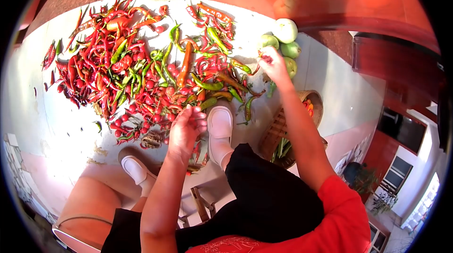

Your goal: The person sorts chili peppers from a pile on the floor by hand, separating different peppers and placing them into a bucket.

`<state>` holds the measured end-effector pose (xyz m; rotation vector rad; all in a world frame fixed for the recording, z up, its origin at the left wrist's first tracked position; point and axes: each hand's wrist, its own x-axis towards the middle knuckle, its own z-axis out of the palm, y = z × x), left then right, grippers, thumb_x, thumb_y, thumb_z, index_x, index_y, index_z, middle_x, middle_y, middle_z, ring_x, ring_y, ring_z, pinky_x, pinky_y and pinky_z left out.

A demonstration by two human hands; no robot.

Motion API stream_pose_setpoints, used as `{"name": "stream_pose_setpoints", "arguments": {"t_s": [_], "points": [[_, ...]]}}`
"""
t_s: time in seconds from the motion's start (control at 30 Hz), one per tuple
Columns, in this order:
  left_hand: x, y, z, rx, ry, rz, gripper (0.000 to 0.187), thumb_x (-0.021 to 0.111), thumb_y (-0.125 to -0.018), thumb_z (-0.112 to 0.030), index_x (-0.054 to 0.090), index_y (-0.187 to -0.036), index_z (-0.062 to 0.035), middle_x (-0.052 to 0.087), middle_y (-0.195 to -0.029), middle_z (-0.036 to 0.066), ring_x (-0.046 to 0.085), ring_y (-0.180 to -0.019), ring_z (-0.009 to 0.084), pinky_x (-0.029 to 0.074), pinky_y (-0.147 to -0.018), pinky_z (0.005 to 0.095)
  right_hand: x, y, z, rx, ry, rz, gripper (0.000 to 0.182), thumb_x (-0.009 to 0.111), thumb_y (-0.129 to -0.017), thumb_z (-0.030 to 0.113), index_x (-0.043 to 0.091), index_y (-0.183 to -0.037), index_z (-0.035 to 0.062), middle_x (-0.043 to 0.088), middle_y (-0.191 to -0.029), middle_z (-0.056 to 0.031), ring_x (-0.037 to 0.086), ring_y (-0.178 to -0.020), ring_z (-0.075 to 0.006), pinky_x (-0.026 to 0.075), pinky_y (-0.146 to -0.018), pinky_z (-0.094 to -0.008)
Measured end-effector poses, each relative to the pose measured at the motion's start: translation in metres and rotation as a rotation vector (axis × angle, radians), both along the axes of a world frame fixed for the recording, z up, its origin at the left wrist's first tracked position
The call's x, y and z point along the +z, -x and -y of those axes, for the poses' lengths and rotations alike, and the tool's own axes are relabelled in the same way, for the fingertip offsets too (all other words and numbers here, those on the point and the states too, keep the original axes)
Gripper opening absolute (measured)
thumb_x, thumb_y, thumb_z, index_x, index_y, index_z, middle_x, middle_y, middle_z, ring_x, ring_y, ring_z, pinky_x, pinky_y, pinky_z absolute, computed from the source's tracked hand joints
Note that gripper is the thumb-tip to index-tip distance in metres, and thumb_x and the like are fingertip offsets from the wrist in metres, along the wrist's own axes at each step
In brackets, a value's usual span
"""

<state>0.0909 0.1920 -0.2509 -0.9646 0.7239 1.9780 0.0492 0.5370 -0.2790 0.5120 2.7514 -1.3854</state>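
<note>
A spread pile of red and green chili peppers point(101, 71) covers the pale floor, with small round red peppers point(150, 124) among them. My left hand point(185, 130) is over the near edge of the pile, its fingers loosely curled and apart, with nothing visible in them. To the right, my right hand point(273, 66) has its fingers pinched together at the pile's right side. A reddish speck shows at its fingertips, too small to name. Just below that hand is a thin dark red chili point(255, 70). A long orange-brown pepper point(185, 64) lies between the hands.
Several pale green round gourds point(285, 30) sit beyond my right hand. A woven basket point(272, 132) with red and green produce stands under my right forearm. My white shoes point(220, 123) are at the pile's near edge. An orange-brown stool point(89, 199) stands at lower left.
</note>
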Motion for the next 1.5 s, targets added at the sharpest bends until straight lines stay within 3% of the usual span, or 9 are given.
{"name": "stream_pose_setpoints", "arguments": {"t_s": [0.17, 0.33, 0.63, 0.77, 0.9, 1.07, 1.27, 1.33, 1.5], "points": [[-0.002, 0.002, -0.008, -0.002, -0.219, -0.094, 0.033, 0.053, -0.092, -0.034, 0.058, -0.103, -0.003, 0.063, -0.095, 0.013, 0.062, -0.083, 0.0239, 0.051, -0.075, 0.0381, 0.047, -0.006, 0.033, -0.248, 0.92, 0.044, 0.015, 0.058, -0.084, 0.003, 0.055, -0.099, 0.005, 0.059, -0.086, -0.004, 0.056, -0.068, -0.0102, 0.046, -0.061, -0.0224], [0.014, 0.014, -0.017, 0.051, -0.278, -0.084, 0.043, 0.05, -0.093, -0.037, 0.053, -0.118, -0.0022, 0.059, -0.114, 0.018, 0.06, -0.099, 0.0301, 0.05, -0.087, 0.0438, 0.077, -0.002, 0.085, -0.058, 1.246, 0.182, 0.023, 0.053, -0.085, -0.003, 0.052, -0.107, 0.0014, 0.061, -0.094, -0.0106, 0.059, -0.069, -0.0135, 0.049, -0.061, -0.0245], [0.019, 0.021, -0.017, 0.124, -0.364, -0.016, 0.051, 0.046, -0.092, -0.05, 0.055, -0.114, -0.0049, 0.06, -0.106, 0.011, 0.059, -0.091, 0.0236, 0.049, -0.081, 0.0387, 0.115, -0.013, 0.182, 0.742, 0.022, 0.057, 0.034, 0.065, -0.08, 0.005, 0.057, -0.114, 0.006, 0.061, -0.099, -0.0065, 0.063, -0.075, -0.0148, 0.051, -0.067, -0.028], [-0.011, -0.005, 0.007, 0.02, -0.41, -0.029, 0.036, 0.047, -0.093, -0.041, 0.061, -0.095, -0.007, 0.063, -0.086, 0.01, 0.057, -0.066, 0.0189, 0.04, -0.049, 0.0268, 0.098, 0.002, 0.16, 0.389, 0.304, 0.249, 0.027, 0.068, -0.081, 0.013, 0.06, -0.105, 0.0054, 0.065, -0.082, -0.009, 0.059, -0.074, -0.0102, 0.048, -0.067, -0.0284], [0.003, -0.011, 0.013, -0.095, -0.318, -0.048, 0.034, 0.051, -0.093, -0.036, 0.061, -0.101, -0.0047, 0.062, -0.085, 0.008, 0.056, -0.068, 0.0171, 0.041, -0.053, 0.0268, -0.003, 0.031, 0.095, 0.177, -0.161, 0.187, 0.014, 0.066, -0.081, 0.018, 0.065, -0.089, 0.0068, 0.068, -0.086, -0.0107, 0.065, -0.082, -0.0257, 0.05, -0.076, -0.0349], [0.01, -0.011, 0.012, -0.205, -0.333, -0.119, 0.038, 0.054, -0.091, -0.032, 0.059, -0.113, -0.0015, 0.061, -0.089, 0.006, 0.055, -0.074, 0.0145, 0.041, -0.059, 0.0267, -0.018, 0.053, 0.121, 0.263, -0.583, 0.498, 0.041, 0.066, -0.079, 0.045, 0.06, -0.098, 0.0085, 0.067, -0.089, -0.0132, 0.065, -0.083, -0.0305, 0.05, -0.075, -0.0409], [0.009, -0.009, 0.008, -0.192, -0.325, -0.105, 0.036, 0.055, -0.089, -0.028, 0.059, -0.112, -0.0007, 0.061, -0.09, 0.007, 0.055, -0.074, 0.0155, 0.041, -0.059, 0.027, -0.036, 0.05, 0.112, 0.246, -0.479, 0.48, 0.033, 0.067, -0.08, 0.035, 0.058, -0.095, 0.0068, 0.066, -0.085, -0.0146, 0.065, -0.078, -0.0286, 0.051, -0.069, -0.0387], [0.007, -0.009, 0.009, -0.18, -0.335, -0.111, 0.036, 0.055, -0.089, -0.028, 0.059, -0.112, -0.0006, 0.061, -0.09, 0.007, 0.056, -0.074, 0.0159, 0.042, -0.059, 0.0273, -0.042, 0.046, 0.105, 0.07, 0.108, 0.219, 0.025, 0.068, -0.08, 0.024, 0.057, -0.093, 0.0059, 0.064, -0.081, -0.0111, 0.062, -0.07, -0.0191, 0.049, -0.064, -0.032], [0.002, -0.012, 0.008, -0.15, -0.335, -0.111, 0.035, 0.054, -0.089, -0.027, 0.059, -0.111, -0.0003, 0.061, -0.09, 0.008, 0.056, -0.074, 0.0172, 0.042, -0.06, 0.0278, -0.018, 0.04, 0.097, 0.363, -0.206, 0.102, 0.036, 0.064, -0.077, 0.018, 0.057, -0.113, 0.015, 0.062, -0.097, -0.0105, 0.062, -0.081, -0.0242, 0.05, -0.073, -0.0351]]}}
